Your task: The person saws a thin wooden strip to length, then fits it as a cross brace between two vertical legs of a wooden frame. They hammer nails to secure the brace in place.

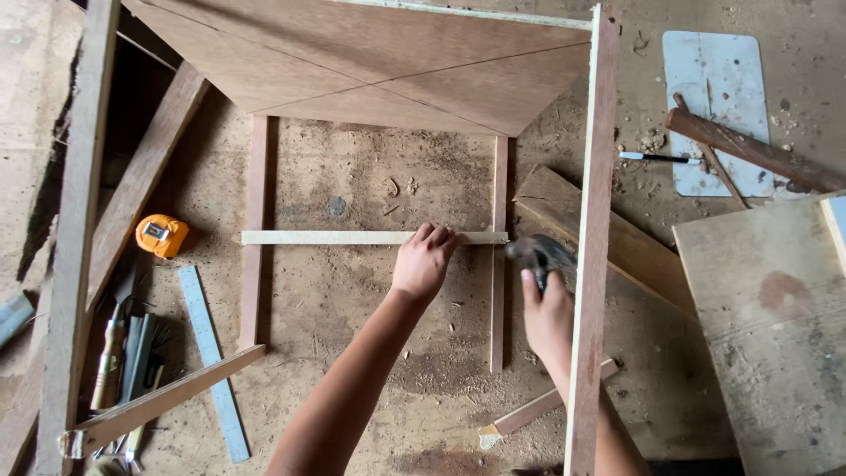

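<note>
Head view, looking straight down at a dusty surface [352,291] strewn with sawdust.

Largest item: plywood panel [388,62] at top, standing on a frame of thin uprights. The near upright [592,247] crosses the view in front of my right hand [548,313]. Risk, as I judge it: a swing could clip this upright and jar the frame.

Pale cross slat [352,237] lies level between the left rail [256,229] and the right rail [500,264], its right end on the right rail. My left hand [423,263] presses on it near that end, fingers closed down on the wood. Risk: the fingertips sit just beside the strike zone; a glancing blow would land on them.

Right hand is clamped on a hammer [539,254], head blurred and close to the slat's right end. The blur suggests motion; I cannot tell whether a nail is set there. Risk: the slat is thin, and a blow near its end could split it or knock it out of line if the left hand slips.

Smaller items, well apart: steel rule [211,361], orange tape measure [161,235], pen [656,158] on a pale sheet [723,79].
</note>
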